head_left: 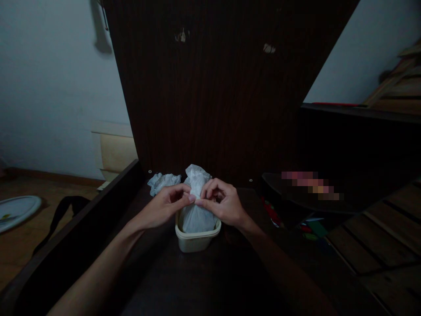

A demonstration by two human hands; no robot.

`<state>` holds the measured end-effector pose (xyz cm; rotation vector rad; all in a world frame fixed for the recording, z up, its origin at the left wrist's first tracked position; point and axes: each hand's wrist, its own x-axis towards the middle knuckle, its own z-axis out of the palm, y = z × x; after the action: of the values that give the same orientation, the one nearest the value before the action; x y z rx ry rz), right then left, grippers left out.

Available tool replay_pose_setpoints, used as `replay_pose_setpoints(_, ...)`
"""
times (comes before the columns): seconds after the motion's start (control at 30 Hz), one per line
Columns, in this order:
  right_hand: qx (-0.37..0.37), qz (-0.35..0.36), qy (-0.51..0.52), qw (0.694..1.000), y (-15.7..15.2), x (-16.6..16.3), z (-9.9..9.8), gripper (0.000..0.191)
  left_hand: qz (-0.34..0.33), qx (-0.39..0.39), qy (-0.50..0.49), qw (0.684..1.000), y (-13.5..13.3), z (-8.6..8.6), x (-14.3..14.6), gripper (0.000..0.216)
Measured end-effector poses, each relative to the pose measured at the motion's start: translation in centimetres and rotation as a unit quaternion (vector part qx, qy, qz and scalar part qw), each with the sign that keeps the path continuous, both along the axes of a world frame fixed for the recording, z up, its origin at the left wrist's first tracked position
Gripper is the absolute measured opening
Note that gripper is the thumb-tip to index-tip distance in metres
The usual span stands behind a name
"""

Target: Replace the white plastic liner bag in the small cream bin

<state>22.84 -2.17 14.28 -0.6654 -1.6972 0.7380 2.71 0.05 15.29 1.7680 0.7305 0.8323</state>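
A small cream plastic tub (195, 240) stands on a dark wooden surface (184, 281). A white plastic bag (196, 216) sits inside it, its gathered top sticking up. My left hand (167, 206) and my right hand (222, 204) meet at the bag's neck. Both pinch the bag with thumb and fingers closed on it, the fingertips touching just above the tub's rim.
A crumpled white cloth or bag (162, 181) lies behind the tub on the left. A tall dark wooden panel (223, 87) rises right behind. A raised wooden edge (82, 228) runs along the left. Coloured items (305, 228) lie to the right, a white round lid (16, 210) on the floor.
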Motion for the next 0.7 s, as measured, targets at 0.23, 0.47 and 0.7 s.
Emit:
replay_pose_setpoints(0.23,0.073,-0.092,-0.121,0.986,-1.5,0.2,0.7,0.004,0.027,-0.011,-0.009,1.000,-0.1,-0.2,0.5,0.036)
replay_pose_setpoints(0.47,0.066,-0.128,-0.208,0.967,-1.6,0.5,1.5,0.008,0.034,-0.041,-0.052,0.997,-0.8,-0.2,0.9,0.031)
replay_pose_setpoints(0.7,0.001,-0.085,-0.108,0.991,-1.4,0.2,1.4,0.028,0.064,-0.025,-0.053,0.996,-0.8,-0.1,1.2,0.024)
